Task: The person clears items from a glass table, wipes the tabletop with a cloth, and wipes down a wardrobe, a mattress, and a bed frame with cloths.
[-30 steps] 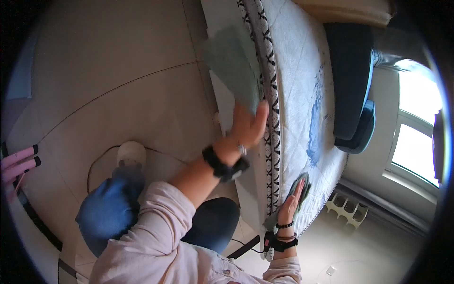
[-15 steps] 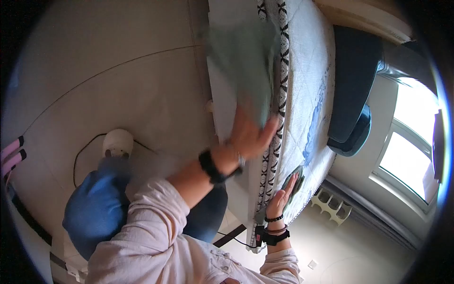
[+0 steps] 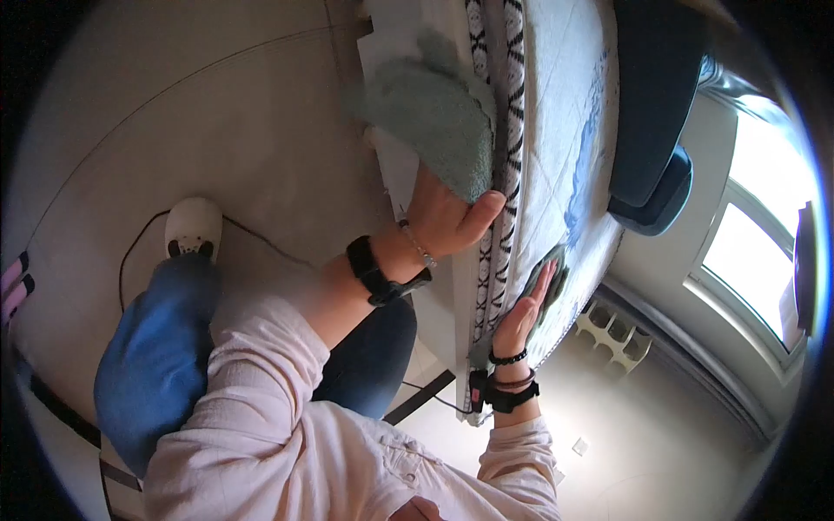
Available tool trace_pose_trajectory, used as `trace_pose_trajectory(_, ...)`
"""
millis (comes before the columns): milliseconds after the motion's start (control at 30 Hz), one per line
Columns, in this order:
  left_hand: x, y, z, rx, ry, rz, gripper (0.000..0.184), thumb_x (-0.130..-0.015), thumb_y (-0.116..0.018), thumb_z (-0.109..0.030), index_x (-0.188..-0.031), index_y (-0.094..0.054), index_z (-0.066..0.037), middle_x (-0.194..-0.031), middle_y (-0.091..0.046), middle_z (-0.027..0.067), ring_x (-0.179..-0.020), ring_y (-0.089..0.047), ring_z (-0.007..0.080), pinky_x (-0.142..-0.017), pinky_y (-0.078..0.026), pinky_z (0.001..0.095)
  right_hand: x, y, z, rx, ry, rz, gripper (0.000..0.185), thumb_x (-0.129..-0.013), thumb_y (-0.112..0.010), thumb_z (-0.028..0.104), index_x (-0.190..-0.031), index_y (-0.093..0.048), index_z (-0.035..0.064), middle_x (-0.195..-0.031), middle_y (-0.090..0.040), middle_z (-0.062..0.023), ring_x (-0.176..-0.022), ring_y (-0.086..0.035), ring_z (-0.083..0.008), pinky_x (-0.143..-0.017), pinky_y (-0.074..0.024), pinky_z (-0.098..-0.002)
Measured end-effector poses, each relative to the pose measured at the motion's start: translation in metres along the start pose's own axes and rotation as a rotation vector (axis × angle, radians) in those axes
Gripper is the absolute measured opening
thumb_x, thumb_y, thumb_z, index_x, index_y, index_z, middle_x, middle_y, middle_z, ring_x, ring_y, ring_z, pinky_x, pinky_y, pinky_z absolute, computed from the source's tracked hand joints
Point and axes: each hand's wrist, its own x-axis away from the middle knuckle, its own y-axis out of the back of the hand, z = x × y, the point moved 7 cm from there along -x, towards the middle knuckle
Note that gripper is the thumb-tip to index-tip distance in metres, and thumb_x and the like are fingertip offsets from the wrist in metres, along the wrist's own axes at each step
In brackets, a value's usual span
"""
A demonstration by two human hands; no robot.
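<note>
A green cloth [image 3: 439,113] covers the fingers of my left hand [image 3: 447,213] and lies against the white side [image 3: 401,174] of a bed. The left thumb sticks out beside the patterned trim [image 3: 512,104]. My right hand [image 3: 526,313] lies flat, fingers stretched, on a second dark green cloth [image 3: 553,291] on the white quilted mattress [image 3: 556,156] with a blue print.
A dark blue cushioned piece [image 3: 656,104] stands beyond the mattress. Past it are a window [image 3: 751,269] and a cream rack [image 3: 612,334]. A cable [image 3: 261,239] runs over the tiled floor near my shoe [image 3: 193,227]. Pink bars [image 3: 16,286] show at far left.
My left hand and its cloth have shifted along the bed side, the cloth changing shape. The view has moved a little. My right hand stays on its cloth.
</note>
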Motion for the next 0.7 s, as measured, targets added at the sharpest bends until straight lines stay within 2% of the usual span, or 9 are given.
trace_pose_trajectory(100,0.035,-0.010,-0.003,-0.149,-0.073,-0.104,0.056,-0.079,-0.043,-0.040,-0.117,-0.039,0.001,-0.121,-0.035,0.0229,-0.114,-0.030,0.0405,-0.096,-0.021,0.0488,0.003,0.001,-0.002,0.004,0.017,-0.009,0.077,-0.083,-0.011,0.059,-0.129,-0.023,-0.0017,-0.136,-0.020,-0.0192,-0.127,-0.016,-0.0319,-0.102,-0.0107,-0.0409)
trace_pose_trajectory(167,0.089,-0.036,-0.014,-0.145,-0.103,0.175,0.054,-0.079,-0.046,-0.035,-0.119,-0.038,0.001,-0.123,-0.036,0.0232,-0.117,-0.029,0.0403,-0.098,-0.020,0.0482,0.002,0.001,-0.002,0.001,0.022,-0.014,0.077,-0.083,-0.011,0.059,-0.129,-0.024,-0.0010,-0.136,-0.020,-0.0190,-0.127,-0.016,-0.0320,-0.102,-0.0109,-0.0408)
trace_pose_trajectory(267,0.090,-0.042,-0.015,-0.132,-0.155,0.242,0.054,-0.078,-0.049,-0.033,-0.119,-0.039,0.000,-0.123,-0.036,0.0246,-0.118,-0.030,0.0394,-0.099,-0.019,0.0464,0.002,0.001,-0.004,-0.005,0.041,-0.011,0.076,-0.083,-0.012,0.059,-0.130,-0.024,-0.0001,-0.136,-0.020,-0.0184,-0.127,-0.016,-0.0318,-0.102,-0.0107,-0.0412)
trace_pose_trajectory(333,0.035,-0.010,-0.019,-0.018,-0.151,-0.116,0.047,-0.079,-0.049,-0.033,-0.114,-0.044,-0.001,-0.105,-0.051,0.0222,-0.103,-0.044,0.0406,-0.090,-0.031,0.0472,0.002,0.001,-0.001,-0.027,0.038,-0.017,0.075,-0.084,-0.012,0.058,-0.130,-0.024,0.0001,-0.136,-0.019,-0.0186,-0.127,-0.015,-0.0318,-0.102,-0.0107,-0.0422)
trace_pose_trajectory(367,0.005,-0.014,-0.010,-0.245,-0.046,0.190,0.043,-0.080,-0.049,-0.031,-0.111,-0.046,-0.001,-0.093,-0.054,0.0204,-0.093,-0.047,0.0408,-0.082,-0.033,0.0474,0.003,0.001,-0.001,-0.034,0.040,-0.022,0.075,-0.084,-0.012,0.058,-0.130,-0.024,0.0001,-0.136,-0.019,-0.0186,-0.127,-0.015,-0.0319,-0.102,-0.0108,-0.0422)
trace_pose_trajectory(400,-0.030,0.004,-0.012,-0.221,0.026,0.195,0.040,-0.081,-0.049,-0.029,-0.109,-0.047,0.000,-0.082,-0.055,0.0186,-0.083,-0.048,0.0407,-0.076,-0.034,0.0474,0.003,0.002,-0.002,-0.040,0.043,-0.028,0.075,-0.084,-0.012,0.058,-0.130,-0.024,0.0001,-0.136,-0.019,-0.0187,-0.127,-0.015,-0.0319,-0.102,-0.0109,-0.0422)
trace_pose_trajectory(500,-0.084,0.049,-0.021,0.079,0.119,-0.099,0.034,-0.082,-0.049,-0.024,-0.106,-0.048,0.000,-0.062,-0.054,0.0151,-0.065,-0.048,0.0404,-0.064,-0.033,0.0469,0.003,0.002,0.004,-0.031,0.027,-0.037,0.074,-0.084,-0.013,0.057,-0.130,-0.024,-0.0002,-0.136,-0.019,-0.0189,-0.127,-0.016,-0.0323,-0.102,-0.0112,-0.0417)
trace_pose_trajectory(600,-0.043,0.021,-0.008,0.070,0.161,-0.025,0.035,-0.082,-0.046,-0.021,-0.108,-0.045,0.002,-0.089,-0.053,0.0224,-0.087,-0.046,0.0415,-0.079,-0.032,0.0466,0.004,0.003,0.001,-0.016,0.038,-0.034,0.074,-0.084,-0.013,0.057,-0.130,-0.024,-0.0002,-0.136,-0.019,-0.0190,-0.127,-0.016,-0.0325,-0.102,-0.0114,-0.0416)
trace_pose_trajectory(700,0.043,-0.010,-0.033,-0.100,-0.079,-0.098,0.027,-0.084,-0.040,-0.013,-0.104,-0.045,0.004,-0.107,-0.046,0.0244,-0.100,-0.044,0.0358,-0.090,-0.029,0.0449,0.003,0.004,0.001,-0.013,0.054,-0.028,0.073,-0.085,-0.014,0.056,-0.130,-0.024,-0.0003,-0.136,-0.019,-0.0191,-0.127,-0.016,-0.0326,-0.102,-0.0115,-0.0417)
